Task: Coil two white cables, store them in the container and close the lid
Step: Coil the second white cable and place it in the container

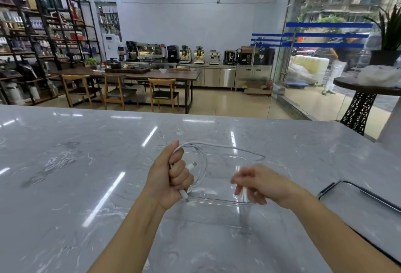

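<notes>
Two hands over clear container [219,202], left hand [171,177] fisted on upright cable loops [200,164], right hand [260,183] blurred, grip unclear.

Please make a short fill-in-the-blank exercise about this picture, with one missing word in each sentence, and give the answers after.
1. The left hand grips loops of a thin ____ cable.
2. The clear plastic rectangular container stands open, with no ____ on it.
3. The clear lid with a dark rim lies on the grey marble counter to the ____ of the container.
4. The blurred right hand is above the ____.

Answers: white; lid; right; container
</notes>
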Available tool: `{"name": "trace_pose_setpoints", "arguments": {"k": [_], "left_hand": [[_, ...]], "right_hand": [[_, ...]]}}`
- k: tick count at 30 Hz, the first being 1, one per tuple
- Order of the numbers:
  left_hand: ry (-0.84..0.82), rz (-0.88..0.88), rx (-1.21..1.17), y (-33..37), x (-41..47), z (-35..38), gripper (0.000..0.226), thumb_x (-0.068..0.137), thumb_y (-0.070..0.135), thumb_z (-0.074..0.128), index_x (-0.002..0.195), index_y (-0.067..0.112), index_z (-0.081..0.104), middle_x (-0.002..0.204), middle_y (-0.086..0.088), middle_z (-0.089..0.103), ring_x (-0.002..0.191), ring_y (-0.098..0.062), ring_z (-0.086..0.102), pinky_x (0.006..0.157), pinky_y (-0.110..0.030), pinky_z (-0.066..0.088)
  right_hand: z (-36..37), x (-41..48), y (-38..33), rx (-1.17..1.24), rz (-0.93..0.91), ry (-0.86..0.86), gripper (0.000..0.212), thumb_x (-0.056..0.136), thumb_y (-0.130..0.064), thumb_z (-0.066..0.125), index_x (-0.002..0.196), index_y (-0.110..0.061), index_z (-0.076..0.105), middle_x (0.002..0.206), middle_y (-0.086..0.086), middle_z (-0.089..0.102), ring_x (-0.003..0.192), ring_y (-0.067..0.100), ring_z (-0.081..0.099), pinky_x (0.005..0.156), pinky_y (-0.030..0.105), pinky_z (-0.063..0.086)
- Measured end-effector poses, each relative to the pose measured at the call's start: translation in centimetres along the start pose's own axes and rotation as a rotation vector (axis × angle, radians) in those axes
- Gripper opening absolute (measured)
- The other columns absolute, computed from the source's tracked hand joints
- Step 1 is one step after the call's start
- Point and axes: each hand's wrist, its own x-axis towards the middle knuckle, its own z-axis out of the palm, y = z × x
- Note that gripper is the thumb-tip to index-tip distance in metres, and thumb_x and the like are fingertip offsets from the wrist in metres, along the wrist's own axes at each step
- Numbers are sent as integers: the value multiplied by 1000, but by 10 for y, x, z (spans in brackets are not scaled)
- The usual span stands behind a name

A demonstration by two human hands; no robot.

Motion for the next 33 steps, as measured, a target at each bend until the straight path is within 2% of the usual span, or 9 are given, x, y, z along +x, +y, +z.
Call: {"name": "trace_pose_setpoints", "arguments": {"k": [3,7,10,15,19,23,27,30,33], "left_hand": [[107,8,51,-1,5,-2,52,91,33,44,43,21,29,27,9,19,30,-9,4,35,-14,10],[138,-4,145,-5,10,-1,49,91,36,45,48,21,27,29,8,19,23,-5,14,34,-14,11],[76,-19,180,-4,11,5,49,87,40,47,46,20,29,28,9,19,23,-5,14,37,-17,8],[-35,-44,258,-4,5,17,45,75,45,51,45,20,30,27,8,20,27,-9,9,38,-21,9],[-51,-20,67,-8,5,17,48,77,46,49,40,20,31,25,8,17,34,-14,2,37,-18,8],[-12,29,-33,-19,11,15,54,88,48,39,43,18,34,30,5,26,33,-12,12,37,-22,17],[36,92,649,-12,11,10,45,96,37,35,73,8,61,58,-2,61,59,-17,61,69,-31,47],[48,141,985,2,10,11,36,98,33,33,97,15,65,94,-5,71,89,-18,67,86,-31,49],[-53,110,1083,14,11,21,42,98,36,31,102,9,63,88,-4,69,81,-16,66,83,-29,50]], "right_hand": [[4,2,10,-332,51,0,10,86,-15,58,77,-13,62,67,2,65,41,6,42,41,17,33],[15,-3,-10,-419,-428,333,18,81,-13,67,68,-26,64,56,-14,57,56,3,50,56,11,36],[19,-4,-27,-312,-690,448,14,81,-13,68,95,-15,70,78,-6,60,61,12,46,61,10,38],[28,6,-39,-298,-556,279,37,89,-27,56,124,-17,54,94,-11,58,59,5,46,61,9,40],[31,6,-41,56,-483,63,25,92,-21,51,97,1,61,82,37,55,44,10,33,41,16,26],[36,7,-50,160,-460,111,19,93,-12,49,82,0,61,61,7,57,35,3,32,38,13,26],[23,10,-48,-85,-452,194,24,93,-14,49,71,-8,59,54,-2,51,38,2,36,45,12,31],[15,12,-43,-272,-404,181,27,92,-18,51,75,1,61,54,-4,52,46,8,37,51,20,34],[17,11,-42,-321,-405,163,29,91,-20,52,68,-4,59,52,-6,49,47,9,37,50,20,32]]}}
